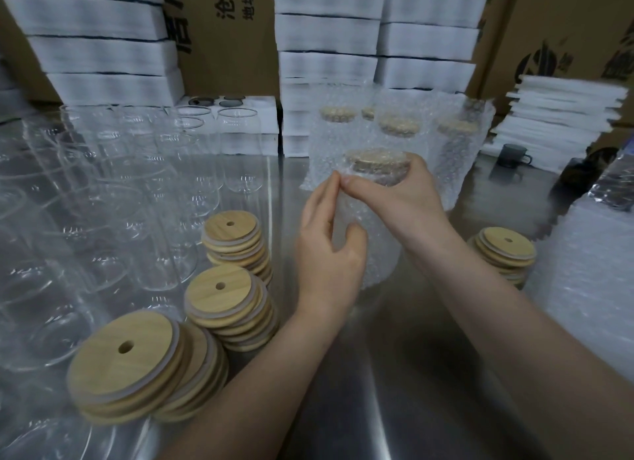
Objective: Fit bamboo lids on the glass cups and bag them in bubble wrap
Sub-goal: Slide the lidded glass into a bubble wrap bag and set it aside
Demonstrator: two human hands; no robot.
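Stainless-steel table (394,373) with a brushed, reflective surface. Behind it stand brown cardboard boxes printed with black characters: a central box (233,47) and a larger right-hand box (549,30) bearing a dark round logo. White foam slabs are piled against the boxes: a leaning left stack (103,47) and two upright stacks side by side, the middle stack (326,37) and the right stack (429,40). A foam tray (230,100) with round cut-outs, dark inside, sits at the table's back edge. Far right, an uneven pile of thin foam sheets (562,112); just in front of it, a dark grey mug (513,154), handle to the right
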